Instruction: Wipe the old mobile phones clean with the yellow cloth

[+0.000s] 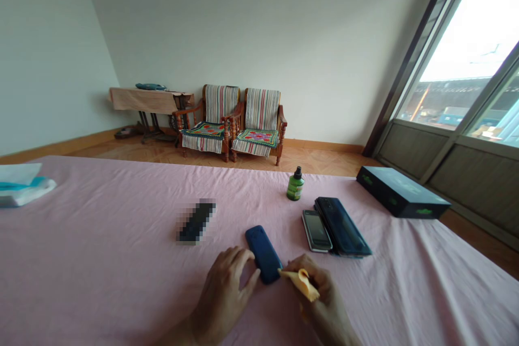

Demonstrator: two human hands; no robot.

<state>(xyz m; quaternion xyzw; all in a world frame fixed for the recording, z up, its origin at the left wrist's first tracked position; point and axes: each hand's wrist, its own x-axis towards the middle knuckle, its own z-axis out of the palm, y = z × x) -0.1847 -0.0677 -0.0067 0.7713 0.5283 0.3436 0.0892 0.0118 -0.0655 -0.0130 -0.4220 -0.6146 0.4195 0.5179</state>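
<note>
A dark blue mobile phone [263, 254] lies flat on the pink cloth, slanting away from me. At its left edge is my left hand [227, 286], thumb and forefinger apart and curved, their tips at or touching the phone's side. My right hand [320, 297] is closed around a folded yellow cloth [304, 285]. One corner of that cloth pokes out toward the phone's lower right edge; whether it touches is hard to tell. Part of the cloth is hidden inside my right fingers.
Beyond my right hand lie a small grey phone [317, 231] and a dark blue wallet-like case [344, 230]. A green bottle [295, 185] stands farther back. Also on the table [101, 259] are a pixelated dark object [197, 221], a black box [401, 192] and a tissue pack [26, 192].
</note>
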